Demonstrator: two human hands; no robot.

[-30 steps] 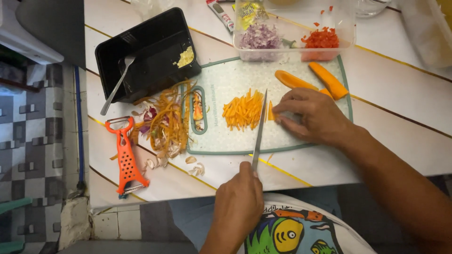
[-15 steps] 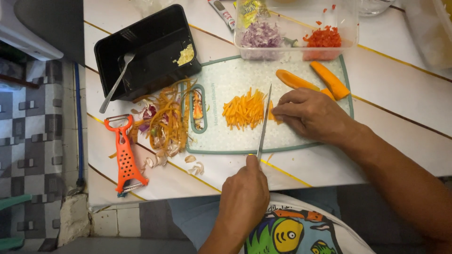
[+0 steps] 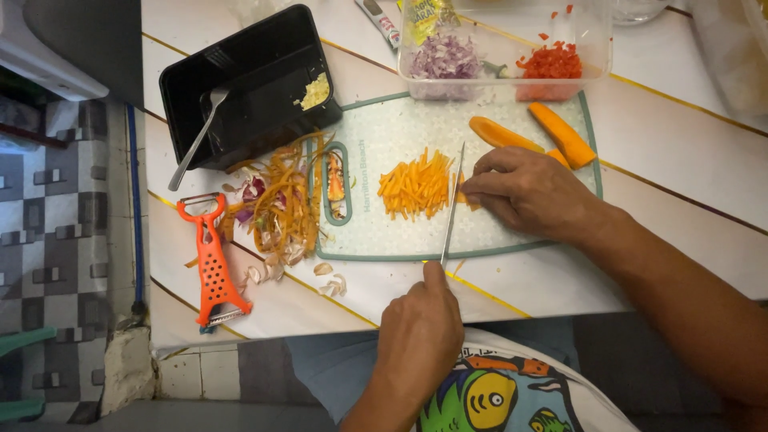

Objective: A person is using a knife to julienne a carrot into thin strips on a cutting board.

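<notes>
Left hand (image 3: 420, 336), lower centre of frame, closed round the knife (image 3: 452, 204) handle; thin steel blade runs long-axis near vertical, tip pointing to upper frame, edge down on the pale speckled cutting board (image 3: 512, 236). Right hand (image 3: 528, 192), centre-right, fingers curled, pins an orange carrot piece (image 3: 464, 198) against the blade. Heap of fine orange carrot sticks (image 3: 414, 184) lies just left of the blade; 2 smooth tapered carrot halves (image 3: 532, 134) above.
</notes>
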